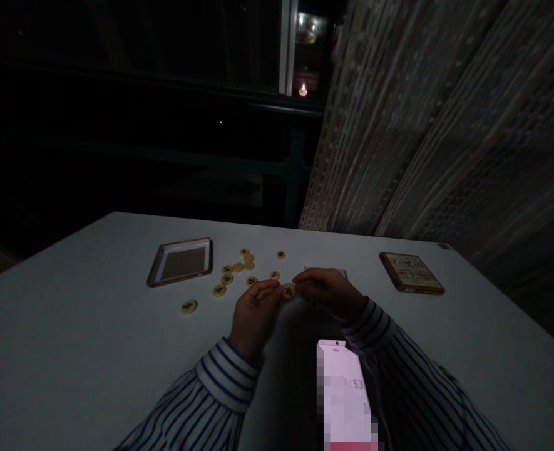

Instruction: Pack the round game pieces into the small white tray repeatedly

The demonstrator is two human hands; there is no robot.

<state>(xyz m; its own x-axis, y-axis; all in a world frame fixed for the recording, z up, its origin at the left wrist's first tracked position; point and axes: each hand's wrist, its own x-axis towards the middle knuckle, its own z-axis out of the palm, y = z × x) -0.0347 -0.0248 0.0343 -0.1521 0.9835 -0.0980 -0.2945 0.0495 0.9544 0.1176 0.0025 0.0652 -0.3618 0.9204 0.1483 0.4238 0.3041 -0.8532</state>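
Note:
A round, pale Chinese chess piece with a dark character is pinched between my two hands above the white table. My left hand grips its left edge with thumb and fingertips. Bent over from the other side, my right hand has its fingertips at the piece's right edge. Just beyond the hands lie loose pieces, among them a marked piece and another. Part of a pale-edged flat object shows behind my right hand, which hides most of it.
Several more pieces are scattered to the left, the nearest piece lying apart. An open shallow box part stands at the back left. A printed box lies at the right. A lit phone is below my hands; a curtain hangs behind.

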